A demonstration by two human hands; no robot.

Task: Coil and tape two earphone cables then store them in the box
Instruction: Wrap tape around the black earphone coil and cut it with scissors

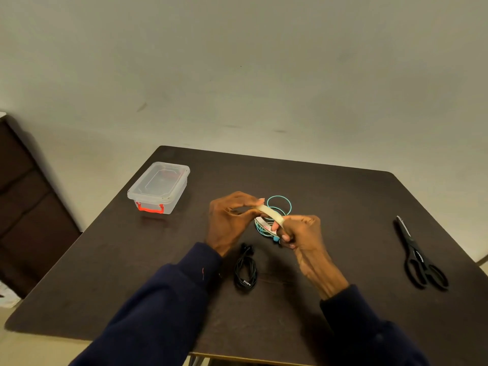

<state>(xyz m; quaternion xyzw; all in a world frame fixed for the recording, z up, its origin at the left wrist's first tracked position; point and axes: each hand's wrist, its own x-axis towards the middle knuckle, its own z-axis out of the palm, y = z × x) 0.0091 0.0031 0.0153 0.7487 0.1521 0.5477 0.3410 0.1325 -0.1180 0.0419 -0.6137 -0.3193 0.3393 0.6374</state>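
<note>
On your desk (343, 207), the box (158, 187) sits at the far left and the scissors (417, 254) lie at the right. In the middle, a coiled earphone cable (245, 270) lies nearest you, with the other earphone cable (280, 207) behind it. Your left hand (229, 220) and right hand (303, 233) hold the tape (272, 215) over that farther cable.

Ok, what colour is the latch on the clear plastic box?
Red. The latch on the front of the clear lidded box shows plainly in the head view.
</note>
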